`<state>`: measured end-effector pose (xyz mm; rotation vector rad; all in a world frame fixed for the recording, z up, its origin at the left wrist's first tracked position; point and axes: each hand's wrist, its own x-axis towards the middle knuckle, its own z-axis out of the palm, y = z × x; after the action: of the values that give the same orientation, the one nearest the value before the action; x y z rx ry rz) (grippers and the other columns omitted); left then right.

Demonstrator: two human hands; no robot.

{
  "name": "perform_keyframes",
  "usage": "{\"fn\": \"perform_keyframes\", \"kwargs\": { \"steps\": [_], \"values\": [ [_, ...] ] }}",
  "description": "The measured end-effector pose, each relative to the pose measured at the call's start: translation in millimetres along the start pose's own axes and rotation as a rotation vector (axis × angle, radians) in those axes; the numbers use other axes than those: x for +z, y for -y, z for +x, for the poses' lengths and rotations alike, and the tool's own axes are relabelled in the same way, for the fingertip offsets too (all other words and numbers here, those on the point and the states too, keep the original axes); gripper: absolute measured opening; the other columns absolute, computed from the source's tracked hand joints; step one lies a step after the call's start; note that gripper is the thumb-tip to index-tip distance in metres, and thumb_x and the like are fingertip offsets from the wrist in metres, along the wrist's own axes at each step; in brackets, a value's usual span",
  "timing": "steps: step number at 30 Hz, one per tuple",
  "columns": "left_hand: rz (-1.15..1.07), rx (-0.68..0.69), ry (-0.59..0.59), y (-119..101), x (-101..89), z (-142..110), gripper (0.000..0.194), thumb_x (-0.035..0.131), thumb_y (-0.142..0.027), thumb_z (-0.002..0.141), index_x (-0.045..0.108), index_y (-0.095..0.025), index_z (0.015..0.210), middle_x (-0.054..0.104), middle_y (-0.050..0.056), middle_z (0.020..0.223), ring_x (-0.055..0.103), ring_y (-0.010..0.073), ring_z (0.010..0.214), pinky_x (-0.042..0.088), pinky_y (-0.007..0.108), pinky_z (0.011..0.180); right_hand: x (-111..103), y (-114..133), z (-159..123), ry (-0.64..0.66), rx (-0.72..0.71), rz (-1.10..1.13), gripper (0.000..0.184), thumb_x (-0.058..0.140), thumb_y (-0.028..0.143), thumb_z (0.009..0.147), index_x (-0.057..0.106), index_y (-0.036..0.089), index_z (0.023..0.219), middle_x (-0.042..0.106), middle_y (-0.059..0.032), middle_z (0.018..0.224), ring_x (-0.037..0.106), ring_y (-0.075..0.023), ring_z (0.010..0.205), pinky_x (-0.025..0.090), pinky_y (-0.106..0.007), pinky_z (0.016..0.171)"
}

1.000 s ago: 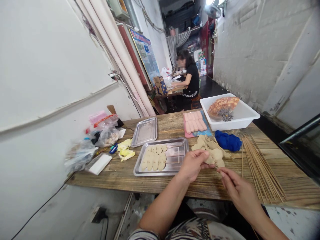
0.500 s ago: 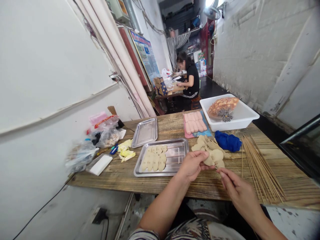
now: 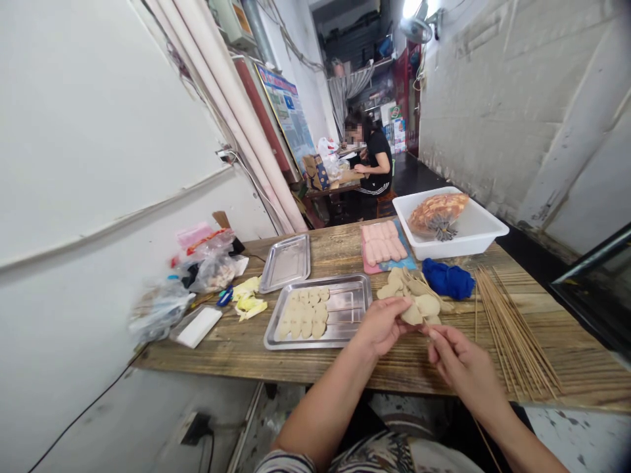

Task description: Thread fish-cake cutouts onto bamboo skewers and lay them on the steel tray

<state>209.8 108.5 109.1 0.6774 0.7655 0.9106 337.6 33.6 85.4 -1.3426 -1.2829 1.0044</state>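
My left hand [image 3: 382,322] pinches a tan round food slice [image 3: 411,314] above the front of the wooden table [image 3: 315,358]. My right hand [image 3: 458,362] is closed around a thin bamboo skewer [image 3: 486,443], whose tip points at that slice; the skewer's tail runs down past my wrist. Just behind both hands lies a loose pile of tan slices [image 3: 417,292]. To the left of my left hand a steel tray [image 3: 345,322] holds rows of skewered slices [image 3: 305,314].
A bundle of bare skewers [image 3: 513,328] lies to the right, with a blue cloth [image 3: 446,277] behind it. Further back are pink sausages [image 3: 383,243], a white tub [image 3: 486,230], an empty steel tray [image 3: 286,259] and plastic bags [image 3: 210,263]. Another person [image 3: 374,164] sits far behind.
My right hand has moved up and left, bringing the skewer tip against the slice held by my left hand. The left hand stays almost where it was.
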Motion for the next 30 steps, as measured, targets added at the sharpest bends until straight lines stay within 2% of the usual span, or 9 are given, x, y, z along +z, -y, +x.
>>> {"fn": "perform_keyframes", "kwargs": {
  "steps": [3, 7, 9, 12, 16, 20, 30],
  "values": [
    [-0.122, 0.010, 0.022, 4.3, -1.0, 2.1, 0.034, 0.068, -0.032, 0.069, 0.064, -0.010, 0.094, 0.066, 0.010, 0.088, 0.061, 0.0151, 0.075, 0.049, 0.027, 0.069, 2.7, -3.2, 4.2, -0.009, 0.051, 0.097, 0.032, 0.044, 0.047, 0.085, 0.055, 0.018, 0.092, 0.048, 0.0065, 0.055, 0.037, -0.0064, 0.032, 0.027, -0.019, 0.031],
    [-0.160, 0.027, 0.093, 12.9, 2.7, 0.7, 0.033, 0.065, -0.031, 0.072, 0.063, -0.010, 0.097, 0.066, 0.010, 0.088, 0.062, 0.0148, 0.075, 0.049, 0.025, 0.068, 7.2, -6.0, 8.7, -0.003, 0.108, 0.176, 0.033, 0.049, 0.049, 0.081, 0.056, 0.017, 0.087, 0.049, 0.0068, 0.055, 0.036, -0.0046, 0.031, 0.025, -0.017, 0.031],
    [-0.158, 0.050, 0.068, 15.4, 3.5, 0.7, 0.031, 0.066, -0.029, 0.072, 0.063, -0.009, 0.096, 0.066, 0.010, 0.085, 0.062, 0.0143, 0.071, 0.050, 0.026, 0.067, 9.0, -6.9, 6.6, 0.011, 0.134, 0.199, 0.033, 0.050, 0.049, 0.081, 0.056, 0.017, 0.087, 0.051, 0.0063, 0.056, 0.037, -0.0045, 0.031, 0.025, -0.017, 0.031],
    [-0.206, 0.054, -0.015, 13.2, -0.8, 2.7, 0.025, 0.065, -0.024, 0.073, 0.063, -0.009, 0.093, 0.067, 0.010, 0.087, 0.063, 0.0159, 0.076, 0.051, 0.032, 0.075, 8.5, -13.0, -7.2, 0.048, 0.161, 0.215, 0.035, 0.053, 0.047, 0.079, 0.056, 0.017, 0.096, 0.053, 0.0054, 0.058, 0.039, -0.0049, 0.032, 0.028, -0.017, 0.031],
    [-0.243, 0.032, -0.095, 2.7, -11.5, 5.2, 0.023, 0.063, -0.022, 0.074, 0.063, -0.010, 0.094, 0.067, 0.010, 0.087, 0.063, 0.0165, 0.078, 0.052, 0.035, 0.077, 1.5, -36.2, -40.8, 0.115, 0.221, 0.194, 0.039, 0.054, 0.047, 0.079, 0.057, 0.018, 0.104, 0.054, 0.0051, 0.056, 0.041, -0.0058, 0.031, 0.030, -0.018, 0.032],
    [-0.216, 0.021, -0.102, -3.0, -13.8, 4.4, 0.022, 0.063, -0.023, 0.074, 0.063, -0.010, 0.093, 0.067, 0.010, 0.086, 0.063, 0.0176, 0.080, 0.052, 0.036, 0.076, -3.8, -59.1, -64.4, 0.154, 0.282, 0.177, 0.039, 0.054, 0.046, 0.080, 0.060, 0.019, 0.106, 0.051, 0.0053, 0.054, 0.041, -0.0064, 0.035, 0.030, -0.018, 0.034],
    [-0.153, 0.078, -0.085, -5.5, -7.3, -2.0, 0.022, 0.066, -0.020, 0.071, 0.064, -0.010, 0.091, 0.067, 0.009, 0.086, 0.062, 0.0172, 0.080, 0.052, 0.039, 0.079, 0.4, -62.0, -63.6, 0.071, 0.263, 0.103, 0.045, 0.053, 0.053, 0.077, 0.064, 0.017, 0.103, 0.047, 0.0052, 0.049, 0.039, -0.0083, 0.038, 0.032, -0.020, 0.037]
  ]
}}
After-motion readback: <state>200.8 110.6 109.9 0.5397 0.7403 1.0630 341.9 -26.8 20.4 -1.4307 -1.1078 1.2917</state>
